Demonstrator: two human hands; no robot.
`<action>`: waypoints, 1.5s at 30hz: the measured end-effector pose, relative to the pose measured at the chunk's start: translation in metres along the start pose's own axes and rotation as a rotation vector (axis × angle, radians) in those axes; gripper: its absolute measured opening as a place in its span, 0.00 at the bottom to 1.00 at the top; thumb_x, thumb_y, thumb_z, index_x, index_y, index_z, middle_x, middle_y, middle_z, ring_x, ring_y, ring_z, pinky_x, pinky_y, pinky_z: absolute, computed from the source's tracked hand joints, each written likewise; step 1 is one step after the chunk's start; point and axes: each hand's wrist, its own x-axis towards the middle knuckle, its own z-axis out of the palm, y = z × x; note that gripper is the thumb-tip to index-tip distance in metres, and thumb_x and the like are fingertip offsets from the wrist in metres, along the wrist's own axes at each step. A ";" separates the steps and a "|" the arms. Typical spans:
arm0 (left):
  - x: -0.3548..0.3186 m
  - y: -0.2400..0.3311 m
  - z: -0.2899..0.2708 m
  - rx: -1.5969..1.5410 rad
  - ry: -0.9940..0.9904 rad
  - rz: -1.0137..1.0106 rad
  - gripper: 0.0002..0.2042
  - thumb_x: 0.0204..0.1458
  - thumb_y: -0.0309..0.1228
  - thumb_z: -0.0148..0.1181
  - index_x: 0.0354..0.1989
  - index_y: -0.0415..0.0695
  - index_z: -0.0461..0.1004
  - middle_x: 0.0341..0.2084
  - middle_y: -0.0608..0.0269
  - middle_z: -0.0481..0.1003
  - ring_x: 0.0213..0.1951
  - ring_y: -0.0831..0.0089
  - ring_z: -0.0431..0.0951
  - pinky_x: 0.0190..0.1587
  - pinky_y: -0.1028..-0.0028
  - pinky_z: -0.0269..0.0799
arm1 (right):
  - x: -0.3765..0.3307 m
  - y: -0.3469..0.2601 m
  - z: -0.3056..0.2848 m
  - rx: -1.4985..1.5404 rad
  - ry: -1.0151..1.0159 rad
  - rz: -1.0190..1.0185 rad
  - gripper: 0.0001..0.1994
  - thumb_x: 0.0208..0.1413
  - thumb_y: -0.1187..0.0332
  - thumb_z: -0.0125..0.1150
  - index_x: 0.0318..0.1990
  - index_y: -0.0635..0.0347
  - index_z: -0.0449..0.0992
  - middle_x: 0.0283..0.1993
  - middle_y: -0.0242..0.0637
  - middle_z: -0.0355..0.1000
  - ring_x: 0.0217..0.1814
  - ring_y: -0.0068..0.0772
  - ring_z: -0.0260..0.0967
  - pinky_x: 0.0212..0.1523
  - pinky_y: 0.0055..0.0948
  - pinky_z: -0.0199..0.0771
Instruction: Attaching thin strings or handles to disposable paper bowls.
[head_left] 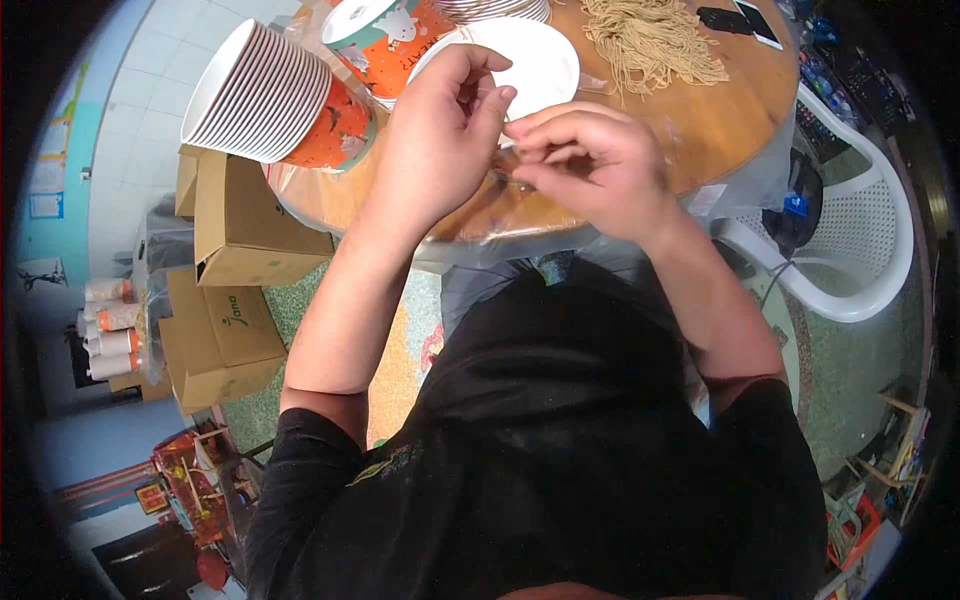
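Note:
Above the near edge of the round wooden table [730, 140], my two hands are close together. My left hand [440, 140] is curled with thumb and index finger bent toward each other; what is in it, if anything, is hidden. My right hand [600, 165] pinches beside it, fingertips near the left palm, on something too small and blurred to name. Behind them lies a white round disc [545, 65]. A loose bundle of tan cords [655, 45] rests farther right. To the left, a nested stack of orange paper buckets [335, 125] lies tilted, its white rims facing left.
Another orange bucket [400, 40] and a stack of white rims [495, 10] stand at the back. Clear plastic covers the table edge. A phone [760, 25] lies far right. Cardboard boxes [260, 215] stand at left, a white plastic chair [860, 230] at right.

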 end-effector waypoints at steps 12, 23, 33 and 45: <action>0.001 -0.005 -0.003 0.006 -0.064 -0.063 0.12 0.70 0.24 0.68 0.57 0.36 0.77 0.38 0.70 0.78 0.41 0.83 0.79 0.46 0.79 0.77 | -0.006 -0.004 0.029 -0.024 0.290 0.110 0.05 0.65 0.79 0.73 0.46 0.65 0.86 0.42 0.36 0.88 0.42 0.22 0.86 0.40 0.24 0.86; -0.010 -0.004 0.001 -0.417 0.117 0.007 0.13 0.68 0.17 0.66 0.59 0.35 0.77 0.48 0.57 0.84 0.49 0.74 0.87 0.53 0.74 0.84 | 0.014 -0.041 0.033 0.210 0.400 0.474 0.07 0.67 0.81 0.69 0.50 0.69 0.81 0.40 0.35 0.85 0.39 0.17 0.82 0.42 0.21 0.85; -0.025 -0.001 0.007 -0.492 0.181 0.115 0.11 0.72 0.16 0.57 0.60 0.34 0.75 0.52 0.54 0.83 0.46 0.77 0.84 0.53 0.75 0.82 | 0.024 -0.049 0.020 0.073 0.237 0.599 0.09 0.66 0.78 0.68 0.52 0.70 0.80 0.41 0.38 0.85 0.39 0.21 0.83 0.41 0.23 0.83; -0.010 0.012 -0.005 -0.618 -0.023 -0.022 0.12 0.74 0.18 0.54 0.61 0.37 0.76 0.48 0.64 0.80 0.40 0.82 0.74 0.48 0.78 0.75 | 0.026 -0.038 0.012 -0.137 0.141 0.504 0.11 0.60 0.73 0.71 0.49 0.64 0.81 0.37 0.42 0.87 0.37 0.33 0.86 0.41 0.36 0.84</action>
